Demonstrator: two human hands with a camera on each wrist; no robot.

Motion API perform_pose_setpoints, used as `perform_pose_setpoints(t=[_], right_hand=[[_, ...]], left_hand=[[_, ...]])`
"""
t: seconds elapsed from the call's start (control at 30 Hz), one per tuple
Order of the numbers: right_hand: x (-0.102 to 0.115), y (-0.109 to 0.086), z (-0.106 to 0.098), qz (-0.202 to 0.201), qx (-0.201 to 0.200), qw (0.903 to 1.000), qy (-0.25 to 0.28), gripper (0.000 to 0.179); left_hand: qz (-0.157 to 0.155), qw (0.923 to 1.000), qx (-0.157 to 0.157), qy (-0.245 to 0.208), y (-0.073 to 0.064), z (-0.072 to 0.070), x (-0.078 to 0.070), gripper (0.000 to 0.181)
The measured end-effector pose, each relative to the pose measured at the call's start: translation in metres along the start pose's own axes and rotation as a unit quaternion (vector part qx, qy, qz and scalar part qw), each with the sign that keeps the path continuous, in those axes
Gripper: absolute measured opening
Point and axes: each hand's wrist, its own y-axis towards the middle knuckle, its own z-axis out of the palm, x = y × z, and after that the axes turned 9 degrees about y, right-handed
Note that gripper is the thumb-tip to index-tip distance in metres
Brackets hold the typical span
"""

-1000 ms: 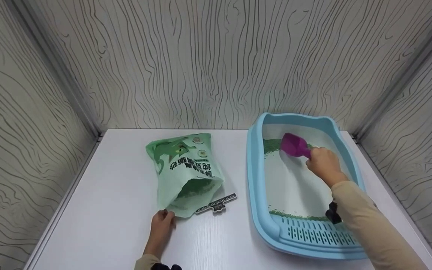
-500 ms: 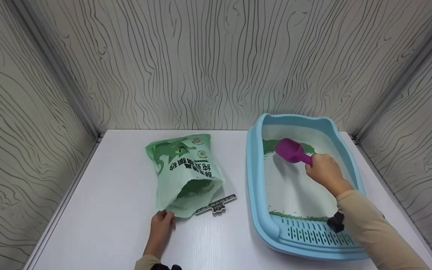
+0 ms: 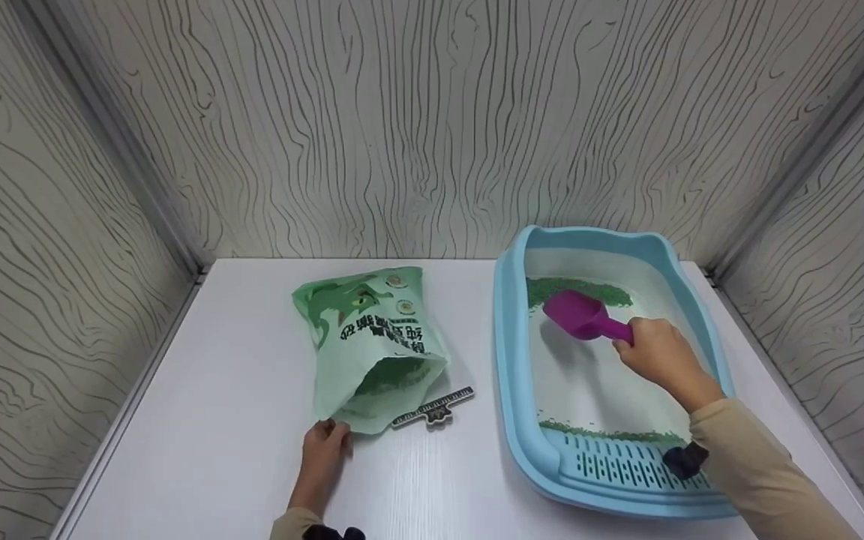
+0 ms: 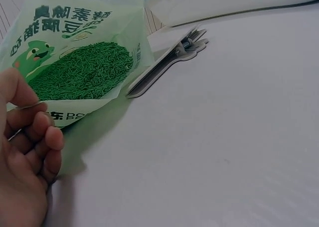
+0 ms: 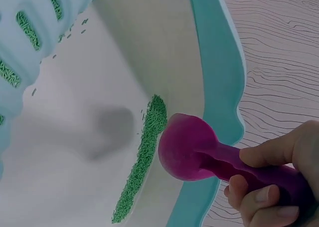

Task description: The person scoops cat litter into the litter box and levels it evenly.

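Purple scoop (image 3: 576, 315) is in the right hand (image 3: 657, 352), fingers wrapped round the handle, thumb laid along it in the right wrist view. Bowl is inside the blue tray (image 3: 513, 360), raised over the pale floor with its shadow below; can't tell if it carries anything. 1 band of green pellets (image 3: 589, 290) lies along the far end of the tray, just beyond the scoop in the head view. Thinner line of pellets by the slotted grille (image 3: 634, 469) at the near end, a few strays next to it. Right wrist view shows more green through the slots.

Left hand (image 3: 323, 446) pinches the mouth edge of the light green bag (image 3: 379, 337), thumb against finger, other fingers curled in. Bag lies on the white table (image 3: 237, 375), left of the tray and well apart from it, mouth gaping toward the person, green pellets inside. Print reads upside down from the head view, 2 round badges near the far end. Toothed clip (image 3: 436, 409) sits by the right side of the mouth, between bag and tray; can't tell if it touches the bag
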Motion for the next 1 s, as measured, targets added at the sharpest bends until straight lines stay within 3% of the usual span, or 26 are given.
perform_pose_setpoints(t=[0.37, 0.73, 1.0], right_hand=[[0.002, -0.019, -0.005, -0.002, -0.009, 0.9998, 0.017, 0.020], [0.003, -0.036, -0.006, -0.007, -0.028, 0.9991, 0.031, 0.019], [0.012, -0.051, -0.010, 0.009, -0.037, 0.9979, 0.053, 0.021]], left_hand=[[0.007, 0.9998, 0.009, -0.017, -0.001, 0.000, 0.000, 0.010], [-0.015, 0.9998, 0.012, -0.004, 0.001, 0.000, 0.000, 0.008], [0.005, 0.9999, 0.000, 0.009, -0.001, 0.000, -0.001, 0.011]])
